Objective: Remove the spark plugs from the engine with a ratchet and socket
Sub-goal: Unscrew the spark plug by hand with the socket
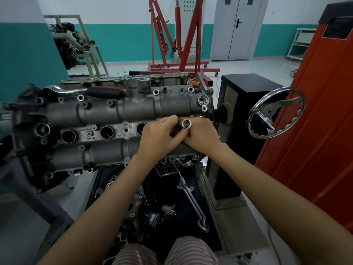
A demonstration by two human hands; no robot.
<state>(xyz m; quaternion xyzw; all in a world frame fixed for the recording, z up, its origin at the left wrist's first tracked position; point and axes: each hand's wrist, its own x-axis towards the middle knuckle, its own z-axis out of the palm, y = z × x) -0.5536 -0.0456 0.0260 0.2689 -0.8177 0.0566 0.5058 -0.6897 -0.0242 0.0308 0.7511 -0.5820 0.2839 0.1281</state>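
Holding the spark plug socket (186, 124) over the cylinder head (114, 119), I pinch it with left hand (159, 137) and right hand (202, 133). Rigid, slick steel; grasp its barrel. Ratchet (84, 91) lies behind the head.

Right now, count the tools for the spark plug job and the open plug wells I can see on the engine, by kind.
Ratchet, lying on the engine's far side: 1
Socket, held in both hands: 1
Open plug wells showing: 3, at and, partly behind the left hand
Total: 5
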